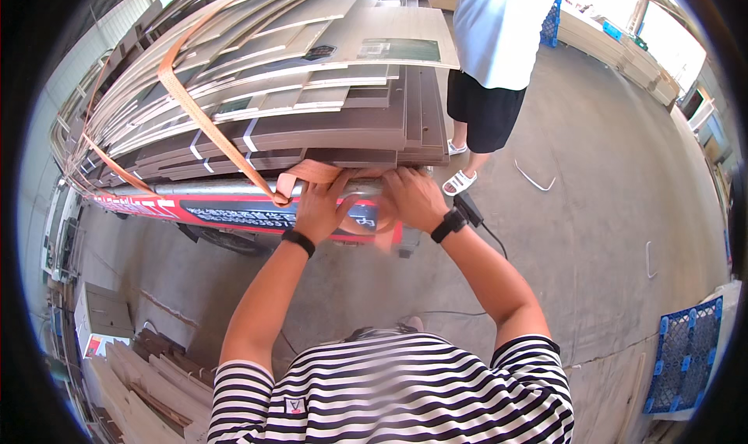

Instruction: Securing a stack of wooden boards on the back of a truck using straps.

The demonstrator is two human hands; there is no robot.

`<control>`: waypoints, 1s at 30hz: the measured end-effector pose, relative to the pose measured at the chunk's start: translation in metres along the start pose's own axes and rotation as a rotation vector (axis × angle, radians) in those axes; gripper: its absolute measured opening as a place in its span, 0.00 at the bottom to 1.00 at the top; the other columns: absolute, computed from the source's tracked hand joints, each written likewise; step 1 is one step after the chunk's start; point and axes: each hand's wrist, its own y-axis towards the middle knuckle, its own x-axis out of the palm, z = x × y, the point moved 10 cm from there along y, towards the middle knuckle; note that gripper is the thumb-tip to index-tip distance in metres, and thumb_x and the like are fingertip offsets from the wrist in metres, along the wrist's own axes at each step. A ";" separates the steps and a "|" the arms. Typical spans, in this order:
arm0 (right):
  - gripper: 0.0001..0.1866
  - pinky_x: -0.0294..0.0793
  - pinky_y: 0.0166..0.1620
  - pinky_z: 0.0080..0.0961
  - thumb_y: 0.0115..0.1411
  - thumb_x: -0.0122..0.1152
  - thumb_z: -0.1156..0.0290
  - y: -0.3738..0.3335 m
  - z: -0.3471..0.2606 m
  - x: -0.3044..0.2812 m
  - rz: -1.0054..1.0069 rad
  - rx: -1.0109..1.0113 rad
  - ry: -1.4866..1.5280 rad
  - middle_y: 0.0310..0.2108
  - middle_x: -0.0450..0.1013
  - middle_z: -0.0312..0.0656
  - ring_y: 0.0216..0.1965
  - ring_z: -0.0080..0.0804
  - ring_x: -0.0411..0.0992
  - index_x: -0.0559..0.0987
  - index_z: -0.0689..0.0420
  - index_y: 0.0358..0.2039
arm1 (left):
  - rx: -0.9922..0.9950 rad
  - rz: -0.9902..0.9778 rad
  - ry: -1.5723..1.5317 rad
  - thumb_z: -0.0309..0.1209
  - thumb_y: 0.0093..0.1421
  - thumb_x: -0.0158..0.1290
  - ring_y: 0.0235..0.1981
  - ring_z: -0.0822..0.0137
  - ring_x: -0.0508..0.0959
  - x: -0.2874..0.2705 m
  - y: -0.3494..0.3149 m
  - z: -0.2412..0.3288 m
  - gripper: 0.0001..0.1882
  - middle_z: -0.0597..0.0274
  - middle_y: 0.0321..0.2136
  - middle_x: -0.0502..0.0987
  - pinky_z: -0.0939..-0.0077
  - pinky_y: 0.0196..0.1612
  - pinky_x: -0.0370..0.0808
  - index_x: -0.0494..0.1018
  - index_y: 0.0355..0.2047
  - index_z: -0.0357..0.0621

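Note:
Both my hands are at the truck bed's side rail (234,187), below the stacked boards. My left hand (318,208) is closed on an orange strap (315,171), whose flat band folds over beside the fingers. To the right, my right hand (414,200) has its fingers curled over the rail's corner, at the strap's blurred end. Between the hands a loop of orange webbing (375,220) is smeared by motion. Another orange strap (199,117) runs taut across the load down to a knot at the rail. What lies under my fingers is hidden.
Layered brown and grey boards (327,128) overhang the rail. A person (492,47) in a light shirt and dark shorts stands at the far right corner of the load. Blue plastic pallet (686,354) leans at the right. Wooden planks (144,385) lie at the lower left.

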 end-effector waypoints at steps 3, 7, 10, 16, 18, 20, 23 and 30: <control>0.24 0.66 0.44 0.38 0.53 0.56 0.49 0.012 0.000 0.005 -0.093 -0.011 -0.057 0.30 0.73 0.45 0.35 0.43 0.72 0.74 0.59 0.36 | -0.118 -0.178 -0.167 0.46 0.61 0.45 0.45 0.51 0.73 0.025 0.013 -0.008 0.22 0.49 0.41 0.75 0.58 0.48 0.68 0.70 0.48 0.45; 0.19 0.66 0.43 0.38 0.54 0.57 0.53 0.014 -0.009 0.012 -0.209 -0.080 -0.075 0.32 0.73 0.44 0.37 0.44 0.71 0.76 0.58 0.33 | -0.305 -0.298 -0.176 0.53 0.63 0.37 0.42 0.52 0.75 0.048 0.024 -0.032 0.26 0.54 0.37 0.77 0.58 0.45 0.69 0.72 0.42 0.45; 0.14 0.66 0.43 0.40 0.53 0.59 0.60 -0.007 0.003 -0.035 0.177 -0.034 0.311 0.34 0.73 0.43 0.39 0.43 0.70 0.77 0.57 0.34 | -0.376 -0.351 -0.068 0.55 0.62 0.36 0.42 0.51 0.75 0.063 0.021 -0.037 0.28 0.54 0.37 0.77 0.57 0.45 0.69 0.74 0.41 0.45; 0.21 0.61 0.55 0.39 0.46 0.63 0.65 -0.062 -0.036 -0.020 -0.129 -0.252 0.095 0.49 0.66 0.43 0.51 0.47 0.63 0.76 0.54 0.43 | -0.498 -0.321 -0.070 0.60 0.62 0.29 0.46 0.49 0.73 0.064 0.022 -0.046 0.35 0.48 0.42 0.75 0.59 0.49 0.67 0.72 0.45 0.42; 0.28 0.56 0.61 0.38 0.45 0.64 0.64 -0.054 -0.040 -0.021 -0.093 -0.279 0.098 0.55 0.62 0.46 0.57 0.46 0.59 0.72 0.55 0.49 | -0.457 -0.305 -0.005 0.58 0.63 0.28 0.46 0.49 0.73 0.064 0.025 -0.044 0.35 0.48 0.42 0.75 0.59 0.49 0.67 0.72 0.44 0.41; 0.32 0.55 0.61 0.38 0.45 0.65 0.64 -0.040 -0.040 -0.020 -0.057 -0.262 0.128 0.55 0.61 0.47 0.58 0.45 0.58 0.69 0.57 0.52 | -0.419 -0.310 -0.003 0.56 0.64 0.28 0.46 0.49 0.73 0.067 0.025 -0.046 0.34 0.47 0.42 0.75 0.60 0.49 0.66 0.72 0.44 0.40; 0.38 0.55 0.61 0.39 0.44 0.66 0.62 -0.021 -0.031 -0.012 -0.046 -0.244 0.131 0.56 0.61 0.48 0.59 0.44 0.57 0.64 0.61 0.55 | -0.293 -0.285 -0.180 0.52 0.65 0.30 0.46 0.49 0.73 0.059 0.022 -0.043 0.31 0.46 0.42 0.75 0.61 0.49 0.66 0.72 0.42 0.37; 0.42 0.71 0.46 0.38 0.38 0.70 0.52 0.008 0.011 0.050 -0.473 0.054 0.112 0.45 0.70 0.52 0.46 0.46 0.70 0.66 0.63 0.50 | -0.158 -0.087 -0.514 0.31 0.59 0.50 0.46 0.48 0.70 -0.001 -0.018 -0.024 0.17 0.49 0.44 0.73 0.61 0.50 0.66 0.70 0.49 0.44</control>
